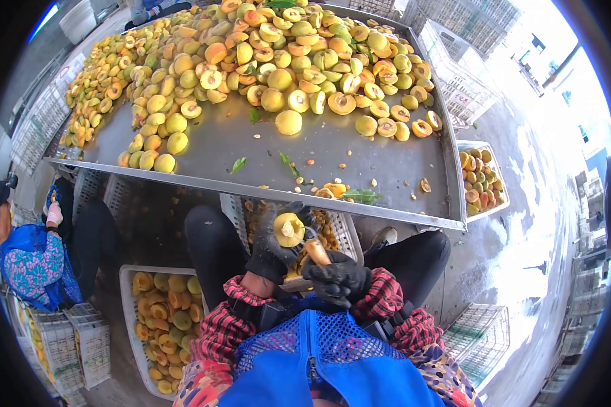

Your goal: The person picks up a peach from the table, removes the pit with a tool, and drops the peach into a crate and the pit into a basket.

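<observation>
In the head view, my left hand [270, 249], in a dark glove, is closed round a yellow-green fruit [288, 229] whose cut face and pit area point up. My right hand [338, 277], also gloved, grips a tool by its wooden handle [317, 252], with the tool's head close to the fruit. Both hands are over a white crate [349, 239] between my knees, which holds cut fruit pieces. Beyond them, a metal table [231, 146] bears a large heap of whole and halved fruits [278, 80].
To the left stands a crate of fruit [127, 298], and another fruit crate [485, 211] is at the right. A co-worker [37, 261] sits at the far left. An overturned-looking white crate [478, 339] lies at lower right. Loose leaves [239, 165] are on the table.
</observation>
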Demonstrator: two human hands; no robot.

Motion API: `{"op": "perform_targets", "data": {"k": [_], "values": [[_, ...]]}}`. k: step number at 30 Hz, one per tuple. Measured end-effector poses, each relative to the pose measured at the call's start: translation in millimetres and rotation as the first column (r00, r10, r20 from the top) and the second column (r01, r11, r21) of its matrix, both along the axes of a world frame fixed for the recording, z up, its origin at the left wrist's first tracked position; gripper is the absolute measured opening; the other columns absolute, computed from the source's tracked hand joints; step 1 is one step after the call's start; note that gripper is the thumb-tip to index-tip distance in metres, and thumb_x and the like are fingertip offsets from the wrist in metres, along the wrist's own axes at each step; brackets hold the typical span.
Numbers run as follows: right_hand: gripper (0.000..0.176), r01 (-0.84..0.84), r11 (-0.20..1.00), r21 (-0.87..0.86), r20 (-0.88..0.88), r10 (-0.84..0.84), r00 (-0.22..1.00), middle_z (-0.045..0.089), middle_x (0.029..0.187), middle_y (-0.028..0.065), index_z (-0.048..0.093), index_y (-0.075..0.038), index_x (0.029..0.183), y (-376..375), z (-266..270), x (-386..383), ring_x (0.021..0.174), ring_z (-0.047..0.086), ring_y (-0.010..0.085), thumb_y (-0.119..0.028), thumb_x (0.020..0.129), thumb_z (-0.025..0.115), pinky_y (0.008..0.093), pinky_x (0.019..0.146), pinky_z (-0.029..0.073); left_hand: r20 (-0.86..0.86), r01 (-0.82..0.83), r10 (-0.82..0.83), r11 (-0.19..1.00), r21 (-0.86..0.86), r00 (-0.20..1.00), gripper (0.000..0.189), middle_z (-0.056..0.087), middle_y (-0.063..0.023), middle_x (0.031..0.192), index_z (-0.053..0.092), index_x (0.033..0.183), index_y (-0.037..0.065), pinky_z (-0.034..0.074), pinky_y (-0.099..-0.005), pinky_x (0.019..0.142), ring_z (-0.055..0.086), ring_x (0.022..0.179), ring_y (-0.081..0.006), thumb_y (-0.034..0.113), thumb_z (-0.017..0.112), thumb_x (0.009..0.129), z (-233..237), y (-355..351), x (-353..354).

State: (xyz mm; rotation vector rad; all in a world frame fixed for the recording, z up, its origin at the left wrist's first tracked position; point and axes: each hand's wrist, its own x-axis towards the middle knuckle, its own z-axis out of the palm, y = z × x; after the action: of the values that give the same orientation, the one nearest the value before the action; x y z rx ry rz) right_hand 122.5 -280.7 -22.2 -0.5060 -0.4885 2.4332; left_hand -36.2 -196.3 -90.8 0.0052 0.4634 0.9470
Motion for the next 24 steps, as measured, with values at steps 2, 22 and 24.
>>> {"op": "perform_targets", "data": {"k": [2,22,24], "values": [[0.022,0.062,0.995,0.082,0.249,-0.080,0.965,0.047,0.054,0.0037,0.048,-0.002,0.095,-4.5,-43.9,16.2,0.032,0.040,0.0111,-0.022,0.088,0.054,0.0260,0.028,0.036,-0.015,-0.017,0.016,0.998,-0.055,1.000,0.052,0.056,-0.0142,0.115,0.049,0.121,0.000,0.045,-0.0466,0.089,0.055,0.102,-0.0289,0.041,0.032,0.092,9.2,0.1,-6.9],[0.036,-0.123,0.882,0.455,0.887,-0.438,0.145,0.055,0.068,0.0051,0.048,-0.003,0.110,16.7,-47.9,5.6,0.048,0.054,0.0160,-0.022,0.082,0.061,0.0295,0.042,0.043,-0.104,0.094,-0.072,0.970,0.224,0.992,0.049,0.054,-0.0155,0.118,0.046,0.123,-0.002,0.047,-0.0439,0.088,0.055,0.105,-0.0289,0.034,0.027,0.096,56.3,-25.9,-42.0],[0.039,-0.108,0.954,0.280,0.930,-0.242,0.277,0.053,0.068,0.0068,0.045,-0.003,0.110,12.2,-59.3,10.7,0.049,0.052,0.0169,-0.025,0.083,0.062,0.0288,0.034,0.042,-0.227,-0.043,0.111,0.958,0.284,0.968,0.047,0.054,-0.0148,0.118,0.046,0.122,-0.004,0.046,-0.0393,0.091,0.054,0.107,-0.0282,0.032,0.035,0.095,73.0,-36.3,-71.6]]}}
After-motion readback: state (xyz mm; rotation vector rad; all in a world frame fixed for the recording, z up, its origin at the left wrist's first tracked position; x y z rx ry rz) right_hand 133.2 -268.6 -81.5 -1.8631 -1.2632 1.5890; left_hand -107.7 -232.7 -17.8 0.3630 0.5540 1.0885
